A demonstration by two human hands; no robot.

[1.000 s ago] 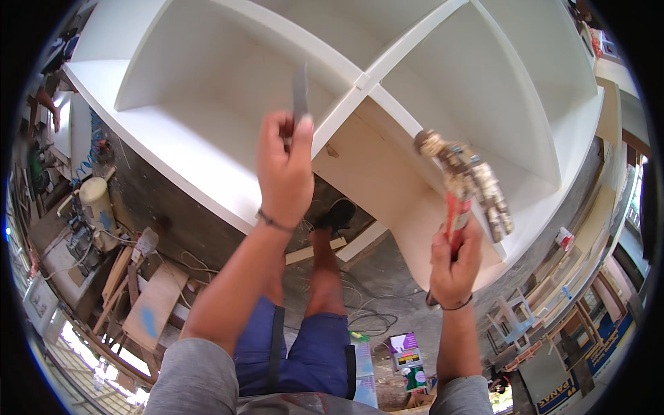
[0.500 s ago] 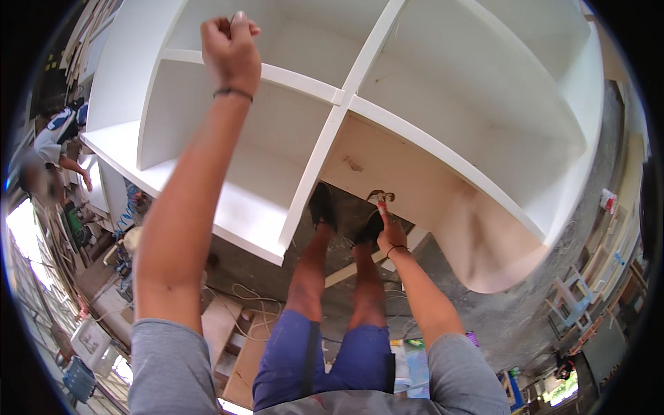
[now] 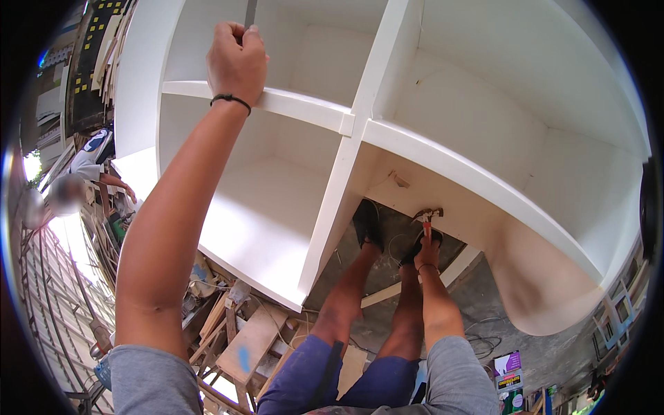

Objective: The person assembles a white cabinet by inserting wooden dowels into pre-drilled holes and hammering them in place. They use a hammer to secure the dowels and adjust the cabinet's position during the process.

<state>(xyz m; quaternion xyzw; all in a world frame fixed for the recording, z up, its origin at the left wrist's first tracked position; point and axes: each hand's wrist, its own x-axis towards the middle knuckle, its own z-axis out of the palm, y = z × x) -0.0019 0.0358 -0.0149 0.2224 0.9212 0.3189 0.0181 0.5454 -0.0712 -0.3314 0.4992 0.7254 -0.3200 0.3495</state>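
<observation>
Hammer (image 3: 431, 214) gripped in right fingers (image 3: 430, 248) | grey strip (image 3: 251, 12) gripped in left fingers (image 3: 227, 33)

1. We look out from the head, through the left lens of a side-by-side fisheye pair, upright and unmirrored.
2. We face down, with our shorts (image 3: 296, 377) at lower centre and the floor (image 3: 553, 354) at lower right.
3. The shelf (image 3: 354, 131) fills the upper centre and right, close by.
4. Our left forearm (image 3: 166, 235) looms nearest, at left; our right hand (image 3: 427, 253), right of centre, looks smaller, farther off.
</observation>
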